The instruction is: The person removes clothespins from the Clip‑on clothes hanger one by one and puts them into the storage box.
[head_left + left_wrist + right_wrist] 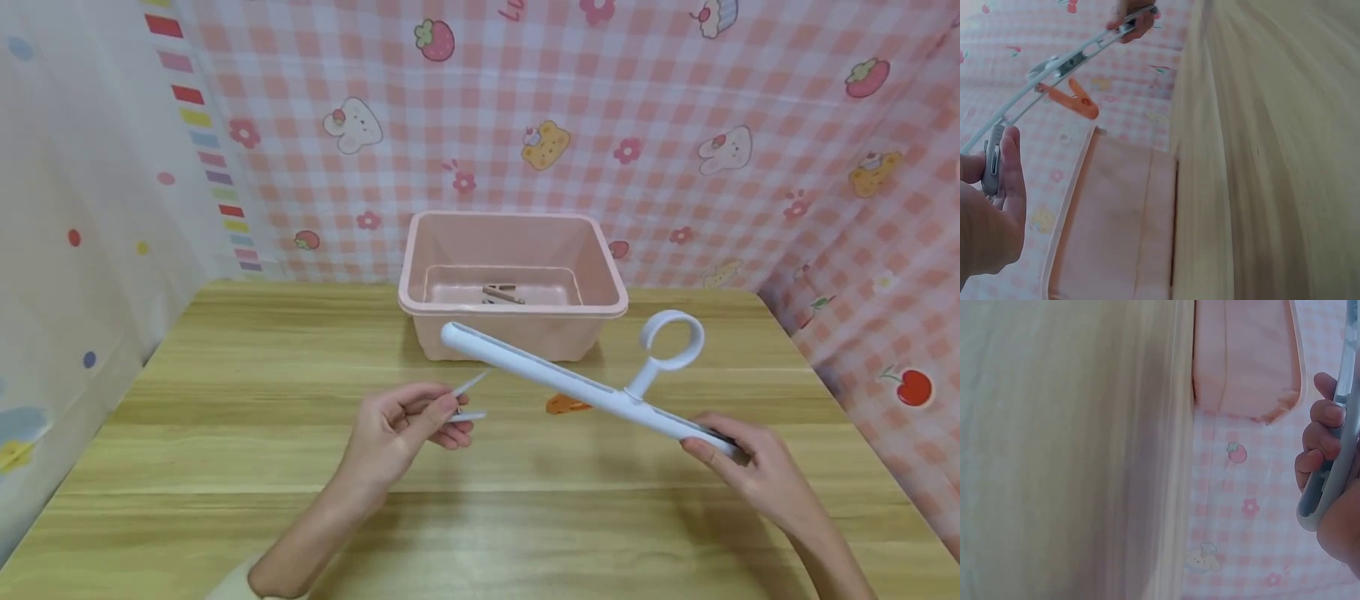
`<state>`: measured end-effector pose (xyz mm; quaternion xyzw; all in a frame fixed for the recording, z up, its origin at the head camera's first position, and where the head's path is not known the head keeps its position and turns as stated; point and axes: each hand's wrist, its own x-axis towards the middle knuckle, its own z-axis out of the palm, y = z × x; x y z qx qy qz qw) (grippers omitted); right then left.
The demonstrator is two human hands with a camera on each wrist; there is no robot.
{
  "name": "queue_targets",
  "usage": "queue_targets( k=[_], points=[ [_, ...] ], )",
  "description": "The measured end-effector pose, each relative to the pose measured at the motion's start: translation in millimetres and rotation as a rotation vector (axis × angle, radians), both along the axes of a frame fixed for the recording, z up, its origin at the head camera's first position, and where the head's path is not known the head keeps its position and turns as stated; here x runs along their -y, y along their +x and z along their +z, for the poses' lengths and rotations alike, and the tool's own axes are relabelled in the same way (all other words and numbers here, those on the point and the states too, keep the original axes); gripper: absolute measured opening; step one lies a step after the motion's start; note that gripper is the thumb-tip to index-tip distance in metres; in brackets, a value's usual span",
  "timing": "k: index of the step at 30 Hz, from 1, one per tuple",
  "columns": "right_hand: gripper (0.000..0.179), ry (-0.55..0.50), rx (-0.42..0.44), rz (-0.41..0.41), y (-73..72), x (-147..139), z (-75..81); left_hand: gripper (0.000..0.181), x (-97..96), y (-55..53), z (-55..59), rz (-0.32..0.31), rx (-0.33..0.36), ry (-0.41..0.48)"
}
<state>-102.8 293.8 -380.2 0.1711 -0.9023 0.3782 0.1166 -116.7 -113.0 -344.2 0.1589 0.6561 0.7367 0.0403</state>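
My left hand [401, 429] pinches a pale grey clothespin [991, 159] between thumb and fingers. In the head view its two prongs spread apart, pointing at the underside of a white bar-shaped hanger [555, 379]. My right hand [750, 462] grips that hanger by its right end, thumb on the near side. The bar slants down to the right, and its open ring hook [696, 337] rises from the middle. Below the bar an orange clothespin [1075, 101] hangs, one end at the bar, partly hidden behind it in the head view.
A pink plastic basket [513, 310] stands at the back of the wooden table [247, 400], behind the hanger's left end. Inside it lie a few brownish clothespins [502, 293]. Checked pink cloth [480, 108] hangs behind and to the right of the table.
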Motion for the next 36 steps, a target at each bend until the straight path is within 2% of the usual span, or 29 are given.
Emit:
queue_targets(
  k=[7,11,15,22,27,36],
  points=[
    [0.019,0.001,-0.024,0.013,-1.3,5,1.5,0.025,-7.4,-0.2,-2.8,0.047,-0.064,-0.072],
    [0.02,-0.005,-0.014,0.0,-0.3,3,0.1,0.024,-6.6,0.0,-4.2,0.068,-0.099,-0.077],
    [0.019,-0.011,-0.012,-0.008,1.3,2,0.4,0.024,-5.5,-0.1,-4.6,0.088,-0.099,-0.084],
    [0.016,0.015,-0.008,-0.05,4.6,-1,0.8,0.024,-4.2,-3.8,-4.1,0.129,-0.103,-0.156],
    [0.019,0.018,-0.032,-0.07,6.4,-4,1.1,0.023,-2.2,-12.9,-3.8,0.164,-0.131,-0.176],
    [0.021,0.016,-0.055,-0.068,10.5,-15,3.0,0.024,2.2,-40.0,2.3,0.217,-0.218,-0.197]
  ],
)
